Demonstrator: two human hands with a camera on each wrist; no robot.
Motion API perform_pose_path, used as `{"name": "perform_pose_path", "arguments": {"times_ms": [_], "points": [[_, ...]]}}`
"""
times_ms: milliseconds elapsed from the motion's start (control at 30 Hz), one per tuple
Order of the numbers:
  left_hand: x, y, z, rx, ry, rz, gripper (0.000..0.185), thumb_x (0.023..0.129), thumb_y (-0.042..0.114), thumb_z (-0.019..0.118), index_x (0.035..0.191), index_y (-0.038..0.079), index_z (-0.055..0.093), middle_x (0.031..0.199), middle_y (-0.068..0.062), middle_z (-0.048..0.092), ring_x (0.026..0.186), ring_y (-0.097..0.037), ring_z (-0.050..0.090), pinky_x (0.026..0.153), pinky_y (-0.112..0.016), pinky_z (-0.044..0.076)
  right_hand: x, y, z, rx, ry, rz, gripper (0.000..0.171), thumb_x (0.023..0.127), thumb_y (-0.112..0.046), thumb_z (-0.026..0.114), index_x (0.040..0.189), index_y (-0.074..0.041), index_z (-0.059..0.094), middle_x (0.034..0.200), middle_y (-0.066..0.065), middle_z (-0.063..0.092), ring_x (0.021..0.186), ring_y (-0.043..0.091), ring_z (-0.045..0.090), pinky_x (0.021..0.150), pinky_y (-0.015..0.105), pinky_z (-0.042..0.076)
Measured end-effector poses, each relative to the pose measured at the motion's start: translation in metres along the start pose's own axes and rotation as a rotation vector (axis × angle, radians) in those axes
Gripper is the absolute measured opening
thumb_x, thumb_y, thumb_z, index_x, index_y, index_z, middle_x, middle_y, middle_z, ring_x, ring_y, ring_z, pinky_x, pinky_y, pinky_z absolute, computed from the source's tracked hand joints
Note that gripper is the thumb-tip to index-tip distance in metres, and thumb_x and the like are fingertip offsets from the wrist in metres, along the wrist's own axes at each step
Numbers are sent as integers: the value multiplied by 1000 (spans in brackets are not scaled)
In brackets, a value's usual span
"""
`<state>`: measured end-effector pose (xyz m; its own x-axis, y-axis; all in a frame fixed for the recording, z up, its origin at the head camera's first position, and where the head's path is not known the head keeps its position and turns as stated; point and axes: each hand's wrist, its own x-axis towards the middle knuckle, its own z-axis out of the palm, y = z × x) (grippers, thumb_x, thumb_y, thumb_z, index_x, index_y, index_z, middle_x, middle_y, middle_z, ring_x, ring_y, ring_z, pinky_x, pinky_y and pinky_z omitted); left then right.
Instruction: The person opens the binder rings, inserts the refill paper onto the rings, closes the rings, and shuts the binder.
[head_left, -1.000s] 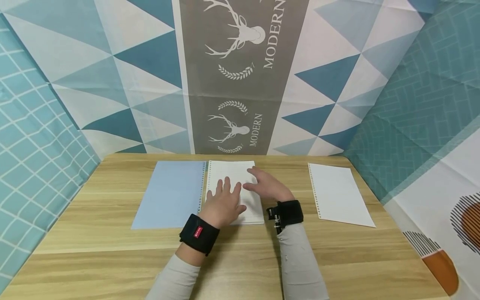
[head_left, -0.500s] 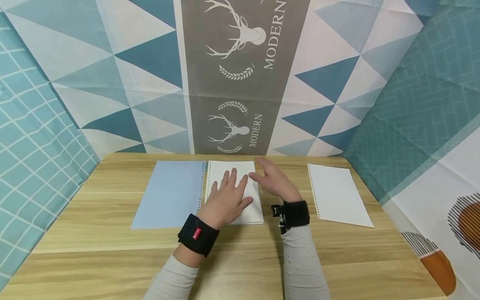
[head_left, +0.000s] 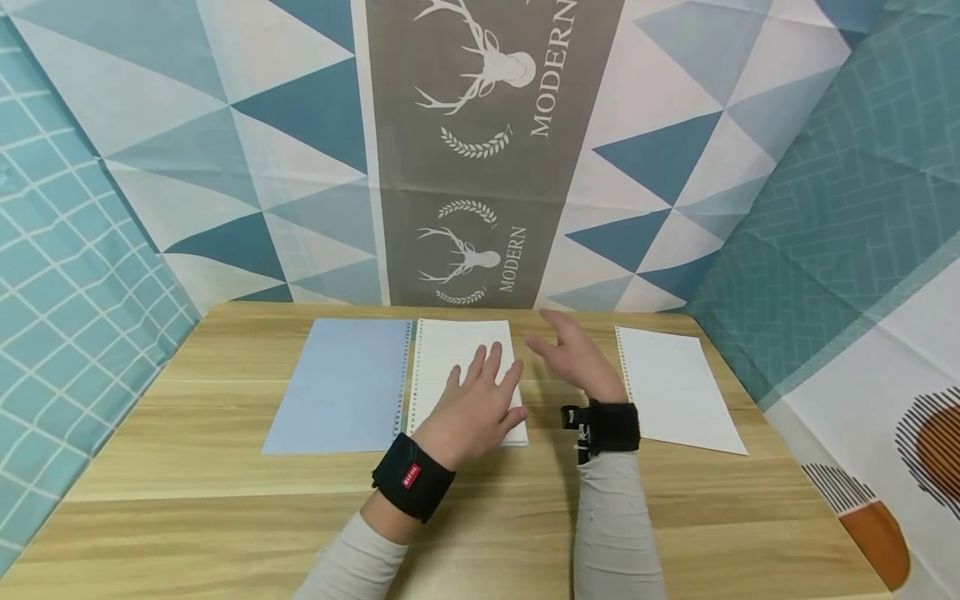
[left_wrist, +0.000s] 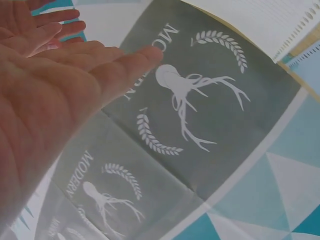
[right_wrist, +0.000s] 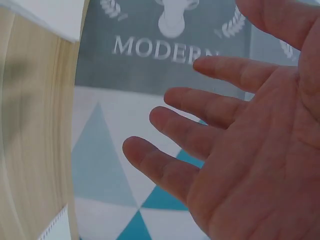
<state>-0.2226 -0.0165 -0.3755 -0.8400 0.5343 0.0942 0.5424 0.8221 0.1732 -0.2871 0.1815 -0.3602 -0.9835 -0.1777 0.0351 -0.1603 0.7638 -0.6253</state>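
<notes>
Left hand: my left hand [head_left: 476, 408] lies over the lower right of the white lined page, fingers straight and spread, holding nothing; I cannot tell if it touches.
Right hand: my right hand [head_left: 577, 358] hovers with loose, straight fingers between the notebook and the loose sheet, holding nothing.
Notebook: the open spiral-bound notebook with pale blue cover [head_left: 341, 385] and white lined page [head_left: 457, 354] lies at the middle of the wooden table [head_left: 225, 508], near its far edge.
Loose sheet: the white punched paper sheet [head_left: 678, 387] lies toward the table's right edge.
Doing it well: I judge a flat left palm should pin the pad while the right hand's fingertips catch the sheet's punched edge.
</notes>
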Motion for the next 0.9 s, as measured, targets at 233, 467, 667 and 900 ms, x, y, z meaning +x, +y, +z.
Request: {"name": "perform_pose_path", "arguments": {"times_ms": [233, 467, 667, 900], "points": [[1, 13, 8, 56, 21, 66, 64, 105, 53, 45, 157, 17, 36, 167, -20, 25, 156, -39, 25, 113, -65, 39, -10, 21, -18, -9, 43, 99, 73, 106, -40, 50, 160, 0, 24, 166, 24, 27, 153, 43, 29, 122, 59, 28], [-1, 29, 13, 101, -4, 113, 64, 106, 54, 40, 159, 19, 34, 168, -18, 25, 156, -37, 24, 114, -63, 39, -20, 41, -33, -29, 91, 175, 75, 107, -41, 47, 160, 4, 19, 165, 28, 23, 153, 46, 24, 123, 60, 25], [-4, 39, 21, 123, -2, 155, 61, 106, 53, 42, 156, 19, 36, 168, -19, 25, 156, -35, 25, 114, -61, 40, -30, 52, -40, -29, 81, 259, 78, 107, -43, 46, 160, 5, 16, 165, 31, 22, 152, 49, 23, 122, 61, 25], [-6, 48, 30, 155, 15, 205, 61, 105, 54, 44, 153, 17, 39, 166, -20, 28, 154, -36, 31, 112, -61, 43, -38, 68, -46, -13, 82, 343, 79, 107, -44, 44, 160, 6, 12, 163, 34, 23, 151, 51, 23, 120, 61, 28]]}}
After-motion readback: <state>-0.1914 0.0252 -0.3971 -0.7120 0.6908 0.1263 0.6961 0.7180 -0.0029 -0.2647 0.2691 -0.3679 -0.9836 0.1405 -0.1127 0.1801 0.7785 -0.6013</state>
